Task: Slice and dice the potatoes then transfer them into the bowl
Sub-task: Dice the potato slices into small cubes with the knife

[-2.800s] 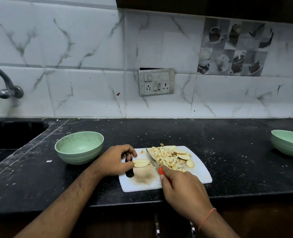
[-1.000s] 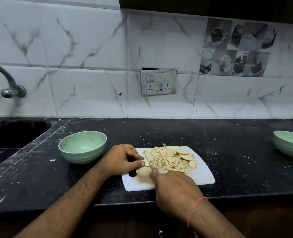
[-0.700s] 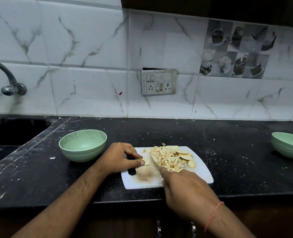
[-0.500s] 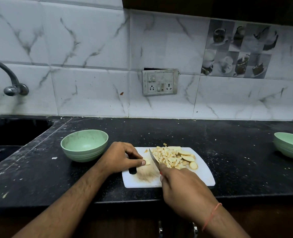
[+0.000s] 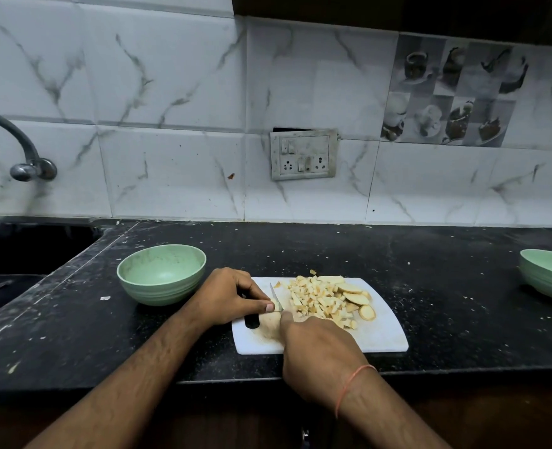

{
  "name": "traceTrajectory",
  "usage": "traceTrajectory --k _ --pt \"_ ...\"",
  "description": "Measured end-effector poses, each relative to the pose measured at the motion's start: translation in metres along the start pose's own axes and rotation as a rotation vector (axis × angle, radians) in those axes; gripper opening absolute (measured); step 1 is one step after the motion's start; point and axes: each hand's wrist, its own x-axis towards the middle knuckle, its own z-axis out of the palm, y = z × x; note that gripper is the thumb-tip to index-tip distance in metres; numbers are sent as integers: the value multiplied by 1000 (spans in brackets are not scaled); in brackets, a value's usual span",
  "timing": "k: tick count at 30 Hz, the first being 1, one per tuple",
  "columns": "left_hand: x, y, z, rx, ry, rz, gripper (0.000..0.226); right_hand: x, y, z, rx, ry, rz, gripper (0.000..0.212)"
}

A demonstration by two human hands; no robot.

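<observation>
A white cutting board [image 5: 381,335] lies on the black counter near its front edge. A pile of diced potato [image 5: 316,298] covers the board's middle, with a few uncut slices [image 5: 355,298] at its right. My left hand [image 5: 232,296] pinches a small potato piece [image 5: 277,306] at the board's left. My right hand [image 5: 316,354] grips a knife [image 5: 275,294] whose blade stands just right of my left fingertips; its handle is hidden in my fist. An empty green bowl [image 5: 162,273] stands left of the board.
A second green bowl [image 5: 548,273] sits at the counter's far right edge of view. A dark sink [image 5: 12,270] with a tap [image 5: 25,157] lies at the left. Potato scraps [image 5: 105,298] dot the counter. A socket plate [image 5: 304,154] is on the tiled wall.
The potato slices under my left hand have shrunk to a small piece as the knife chopped up and down. The blade now sits closer to my left fingertips.
</observation>
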Motion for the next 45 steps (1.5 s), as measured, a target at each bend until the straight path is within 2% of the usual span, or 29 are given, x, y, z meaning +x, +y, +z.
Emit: traceTrajectory --k 7,12,18,28,34,41,45 --pt "1 -2 -1 21 15 8 13 -24 17 -5 -57 19 -51 68" --pt "-1 -2 -6 5 -38 24 10 -30 20 -4 52 100 -17 59" --pt "1 -1 -3 -1 0 -26 13 -19 14 -4 148 190 -20 52" --pt "3 -4 -4 -34 -27 -62 14 10 1 3 76 69 -23 55" --pt "3 -3 -2 -25 -1 -62 15 -11 10 1 8 44 -78 64" --pt "4 -3 0 15 31 -9 18 -31 20 -11 68 121 -48 58" --pt "3 -1 0 -3 27 -44 21 -24 15 -10 120 138 -18 56"
